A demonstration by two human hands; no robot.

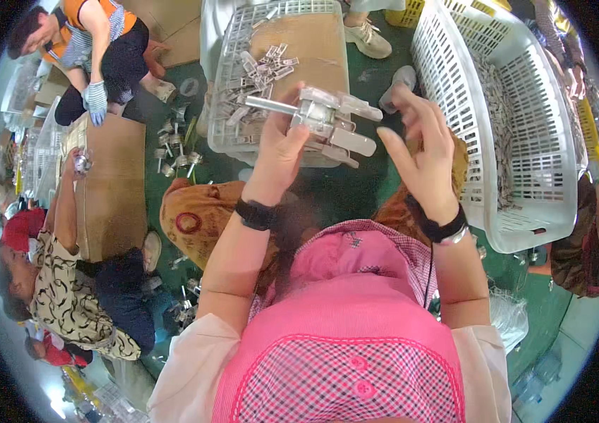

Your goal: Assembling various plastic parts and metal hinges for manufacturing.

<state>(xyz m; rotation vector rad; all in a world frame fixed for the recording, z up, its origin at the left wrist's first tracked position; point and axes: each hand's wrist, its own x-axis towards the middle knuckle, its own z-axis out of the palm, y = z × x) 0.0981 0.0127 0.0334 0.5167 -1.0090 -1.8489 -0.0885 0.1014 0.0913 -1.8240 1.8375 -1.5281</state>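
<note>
My left hand [279, 151] grips a metal hub with a straight rod and several flat prongs [318, 116]. The rod points to the left and the prongs reach out to the right. My right hand [426, 144] is raised just right of the prong ends, apart from them, with thumb and fingers spread and nothing visible between them. Beyond my left hand, small flat metal pieces [271, 63] lie in a loose pile on cardboard [313, 42] over a white plastic crate [219, 144].
A large white slotted basket [486, 190] at right holds many small metal pieces [500, 120]. More rod-and-hub parts [179, 144] lie on the green floor at left. Two co-workers sit at left near a cardboard-topped surface [112, 183]; one person's hand [82, 162] holds a metal part.
</note>
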